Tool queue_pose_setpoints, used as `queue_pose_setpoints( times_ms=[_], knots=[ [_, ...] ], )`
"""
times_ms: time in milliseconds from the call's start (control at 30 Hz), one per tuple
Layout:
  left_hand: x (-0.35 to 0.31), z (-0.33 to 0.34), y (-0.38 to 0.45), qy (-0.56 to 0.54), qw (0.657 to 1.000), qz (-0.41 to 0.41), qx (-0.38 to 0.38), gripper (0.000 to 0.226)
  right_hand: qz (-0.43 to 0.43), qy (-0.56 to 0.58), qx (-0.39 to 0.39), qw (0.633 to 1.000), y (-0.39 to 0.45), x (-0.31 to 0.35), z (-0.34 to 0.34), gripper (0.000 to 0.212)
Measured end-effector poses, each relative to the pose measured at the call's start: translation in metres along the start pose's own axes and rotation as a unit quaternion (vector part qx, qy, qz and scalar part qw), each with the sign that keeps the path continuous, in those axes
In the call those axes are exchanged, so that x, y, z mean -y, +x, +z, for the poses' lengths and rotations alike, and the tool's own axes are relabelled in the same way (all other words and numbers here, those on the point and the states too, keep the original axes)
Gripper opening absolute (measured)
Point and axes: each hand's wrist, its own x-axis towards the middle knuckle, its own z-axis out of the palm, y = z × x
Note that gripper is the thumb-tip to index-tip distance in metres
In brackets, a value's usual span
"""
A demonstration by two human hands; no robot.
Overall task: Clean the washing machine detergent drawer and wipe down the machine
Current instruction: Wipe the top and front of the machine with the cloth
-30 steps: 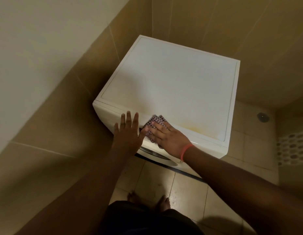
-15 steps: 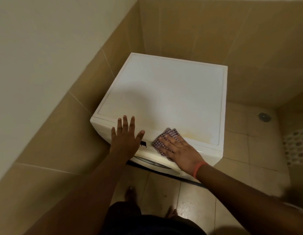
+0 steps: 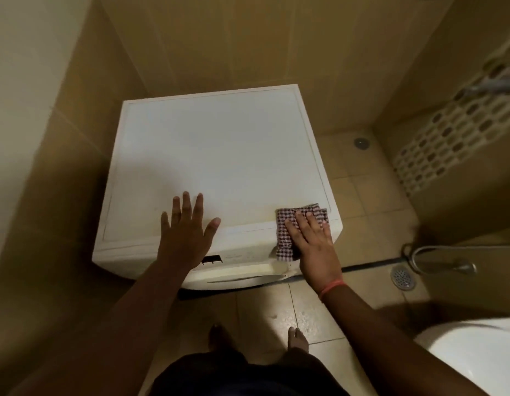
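A white washing machine (image 3: 219,150) stands in a tiled corner, seen from above. My left hand (image 3: 186,232) rests flat on its top near the front edge, fingers spread and straight. My right hand (image 3: 312,244) presses a checked cloth (image 3: 285,232) with flat fingers onto the front right corner of the top, where the cloth folds down over the front edge. A small dark display (image 3: 211,259) shows on the control panel just right of my left wrist. The detergent drawer is hidden from this angle.
Tan tiled walls close in behind and to the left of the machine. Right of it lie floor tiles with a round drain (image 3: 361,143) and a grated drain (image 3: 402,277). A metal tap (image 3: 445,262) and a white basin (image 3: 476,355) sit at the right. My bare feet (image 3: 298,340) stand below.
My right hand has slid the cloth rightwards along the front edge to the right corner. The left hand has stayed flat near the front. The camera has turned right.
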Motion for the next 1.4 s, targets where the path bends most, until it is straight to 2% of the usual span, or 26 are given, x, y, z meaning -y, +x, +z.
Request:
queue_pose_setpoints(
  times_ms=[167, 200, 267, 367, 500, 567, 633, 733, 833, 933, 1000, 1100, 1233, 1333, 1367, 1400],
  knots=[
    [-0.007, -0.006, 0.025, 0.02, 0.996, 0.083, 0.008, 0.081, -0.041, 0.012, -0.007, 0.999, 0.008, 0.045, 0.012, 0.088],
    [-0.01, -0.007, 0.029, 0.014, 0.995, 0.102, 0.007, 0.081, -0.006, 0.02, -0.019, 1.0, 0.006, 0.044, 0.014, 0.085],
    [-0.015, -0.01, 0.035, -0.002, 0.992, 0.128, 0.005, 0.081, 0.127, 0.076, -0.055, 0.987, -0.001, 0.038, 0.017, 0.078],
    [-0.012, -0.009, 0.039, -0.001, 0.988, 0.154, 0.009, 0.082, 0.317, 0.211, -0.129, 0.915, -0.005, 0.027, 0.014, 0.081],
    [-0.004, -0.002, 0.04, 0.016, 0.985, 0.174, 0.013, 0.081, 0.424, 0.384, -0.207, 0.794, 0.005, 0.015, 0.01, 0.066],
    [0.0, -0.002, 0.04, 0.024, 0.983, 0.183, 0.013, 0.08, 0.456, 0.461, -0.223, 0.728, 0.005, 0.015, 0.019, 0.071],
    [0.002, -0.006, 0.043, 0.029, 0.982, 0.186, 0.007, 0.079, 0.482, 0.524, -0.198, 0.674, 0.002, 0.018, 0.032, 0.081],
    [0.0, -0.011, 0.05, 0.039, 0.98, 0.193, -0.009, 0.079, 0.53, 0.579, -0.181, 0.593, 0.003, 0.018, 0.048, 0.069],
    [-0.001, -0.015, 0.056, 0.043, 0.98, 0.196, -0.017, 0.079, 0.587, 0.584, -0.11, 0.549, 0.006, 0.009, 0.063, 0.056],
    [-0.007, -0.015, 0.057, 0.047, 0.979, 0.195, -0.02, 0.079, 0.594, 0.625, -0.032, 0.505, 0.003, 0.012, 0.064, 0.045],
    [-0.012, -0.016, 0.057, 0.046, 0.978, 0.201, -0.023, 0.079, 0.6, 0.631, -0.046, 0.49, 0.005, 0.018, 0.055, 0.042],
    [-0.016, -0.017, 0.056, 0.056, 0.976, 0.208, -0.023, 0.082, 0.59, 0.627, -0.126, 0.493, 0.015, 0.032, 0.044, 0.044],
    [-0.023, -0.017, 0.055, 0.061, 0.978, 0.2, -0.013, 0.082, 0.553, 0.557, -0.147, 0.602, 0.017, 0.043, 0.042, 0.057],
    [-0.03, -0.012, 0.051, 0.061, 0.979, 0.196, -0.013, 0.075, 0.584, 0.502, -0.113, 0.628, 0.016, 0.032, 0.036, 0.043],
    [-0.032, -0.011, 0.049, 0.059, 0.979, 0.195, -0.015, 0.074, 0.586, 0.502, -0.098, 0.629, 0.015, 0.026, 0.034, 0.043],
    [-0.034, -0.011, 0.047, 0.056, 0.979, 0.194, -0.015, 0.075, 0.592, 0.515, -0.087, 0.614, 0.015, 0.022, 0.029, 0.043]
  ],
)
